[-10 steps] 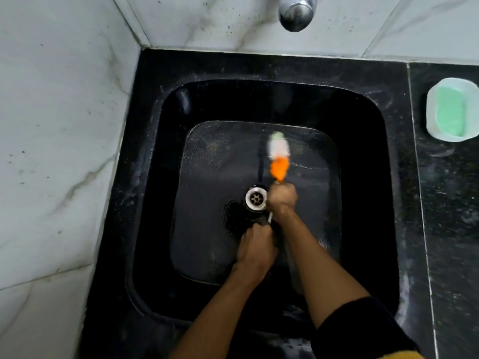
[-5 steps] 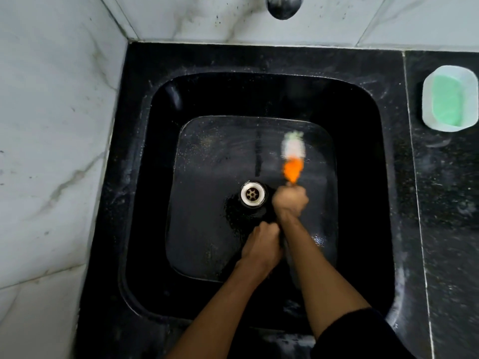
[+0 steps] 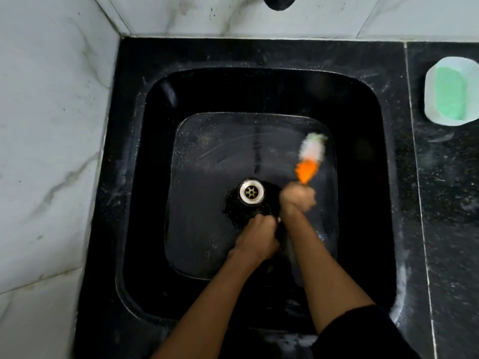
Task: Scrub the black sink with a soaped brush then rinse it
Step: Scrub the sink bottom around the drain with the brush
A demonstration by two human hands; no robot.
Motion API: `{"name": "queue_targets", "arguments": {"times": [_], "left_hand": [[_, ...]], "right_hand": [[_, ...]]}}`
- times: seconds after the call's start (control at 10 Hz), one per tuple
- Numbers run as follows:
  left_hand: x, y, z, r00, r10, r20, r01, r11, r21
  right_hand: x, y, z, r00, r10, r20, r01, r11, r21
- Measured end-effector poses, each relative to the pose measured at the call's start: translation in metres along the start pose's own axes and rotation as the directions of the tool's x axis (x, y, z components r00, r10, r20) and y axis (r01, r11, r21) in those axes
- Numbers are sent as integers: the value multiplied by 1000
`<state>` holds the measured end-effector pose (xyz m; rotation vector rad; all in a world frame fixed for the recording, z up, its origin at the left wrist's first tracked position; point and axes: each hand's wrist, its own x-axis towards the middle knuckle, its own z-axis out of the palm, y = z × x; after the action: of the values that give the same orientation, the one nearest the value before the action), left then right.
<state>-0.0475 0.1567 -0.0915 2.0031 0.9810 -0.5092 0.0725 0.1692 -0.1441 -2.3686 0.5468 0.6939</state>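
Note:
The black sink [image 3: 145, 177] fills the middle of the head view, with a metal drain [image 3: 251, 191] in its wet floor. A brush [image 3: 309, 158] with orange and white bristles, blurred by motion, lies on the sink floor at the right of the drain. My right hand [image 3: 298, 196] grips the brush handle just below the bristles. My left hand [image 3: 259, 238] is curled around the handle's lower end, in front of the drain. Both forearms reach down into the basin.
A white dish holding green soap [image 3: 451, 92] sits on the black counter at the right. A metal tap spout [image 3: 280, 2] hangs above the sink's back edge. Marble tile walls stand at the left and the back.
The brush head and my right hand have swept to the right across the sink floor, away from the drain. My left hand has stayed near the drain's front.

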Motion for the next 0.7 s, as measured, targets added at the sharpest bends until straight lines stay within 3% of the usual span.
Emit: {"name": "queue_targets", "arguments": {"times": [0.1,0.2,0.3,0.4,0.5,0.6,0.7], "left_hand": [[12,3,-1,996,30,87,-39,994,102],[20,-2,2,997,-39,-65,35,998,-58],[31,14,0,985,-68,-161,39,984,-175],[32,45,-6,996,43,-76,-48,996,-74],[19,52,2,975,153,161,-171,980,106],[-3,35,9,978,112,178,-136,983,126],[-11,20,6,1000,-2,-18,1,999,-36]], "right_hand": [[1,-3,-10,996,90,-26,-90,996,14],[-8,-22,15,937,-155,312,179,983,-49],[0,-44,21,816,-180,549,206,978,15],[40,-36,-16,917,-81,390,21,988,155],[47,3,-43,986,-56,156,68,995,-68],[18,20,-39,999,-11,50,17,991,-134],[-6,0,-8,930,-176,323,233,961,-147]]}}
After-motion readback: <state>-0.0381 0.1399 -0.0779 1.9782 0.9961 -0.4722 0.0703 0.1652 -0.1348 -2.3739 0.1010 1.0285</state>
